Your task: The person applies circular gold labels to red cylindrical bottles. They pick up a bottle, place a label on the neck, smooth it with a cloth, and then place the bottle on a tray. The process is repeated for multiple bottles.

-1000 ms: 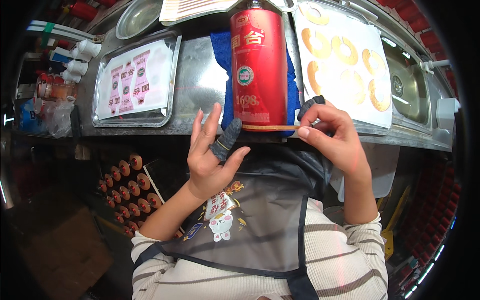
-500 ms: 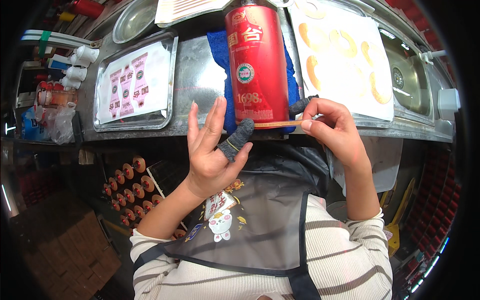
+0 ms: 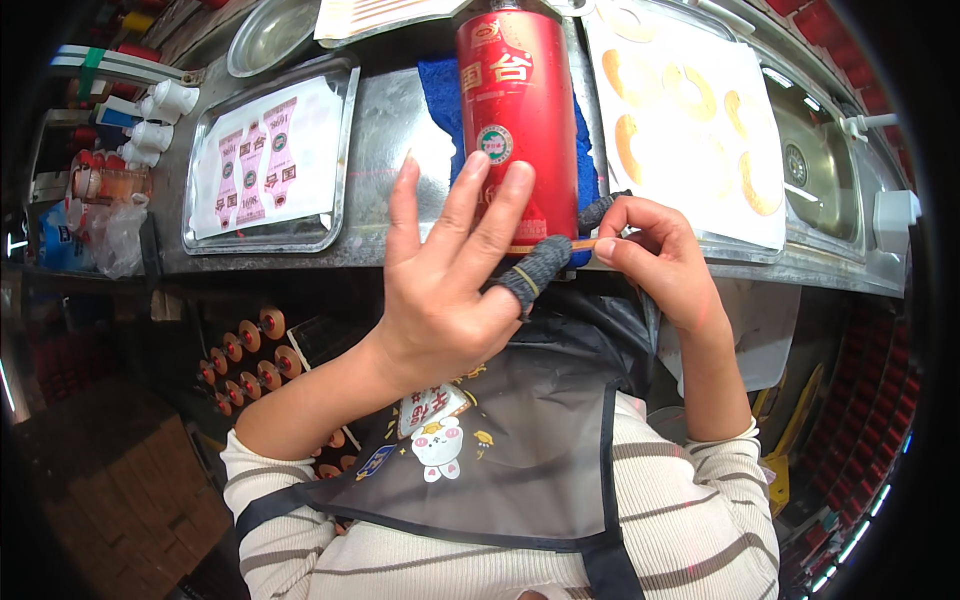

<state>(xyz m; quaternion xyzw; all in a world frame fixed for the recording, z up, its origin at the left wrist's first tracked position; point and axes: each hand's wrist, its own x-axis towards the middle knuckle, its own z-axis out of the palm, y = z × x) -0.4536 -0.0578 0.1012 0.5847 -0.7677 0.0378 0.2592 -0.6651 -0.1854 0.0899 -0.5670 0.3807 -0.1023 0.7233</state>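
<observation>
A large red bottle (image 3: 532,130) with gold lettering and a round green-and-white emblem lies on a blue cloth (image 3: 438,100), its base toward me. Along the base edge runs a narrow orange-gold strip (image 3: 584,244). The strip's free right end is pinched between the thumb and a finger of my right hand (image 3: 668,262). My left hand (image 3: 445,300) has its fingers spread in front of the bottle. Its index finger, in a grey knitted finger cover (image 3: 545,268), rests on the strip at the base edge. A second grey cover (image 3: 597,210) shows on a right-hand finger.
To the left stands a metal tray (image 3: 345,165) with pink printed labels (image 3: 250,170) on a white sheet. At right, a white sheet (image 3: 690,190) carries several golden curved labels (image 3: 628,145). Beyond it is a sink (image 3: 820,180). A metal bowl (image 3: 262,40) stands far left.
My left hand has moved right; its covered index finger has slid along the base edge toward my right hand. The right hand keeps its pinch on the strip, almost still.
</observation>
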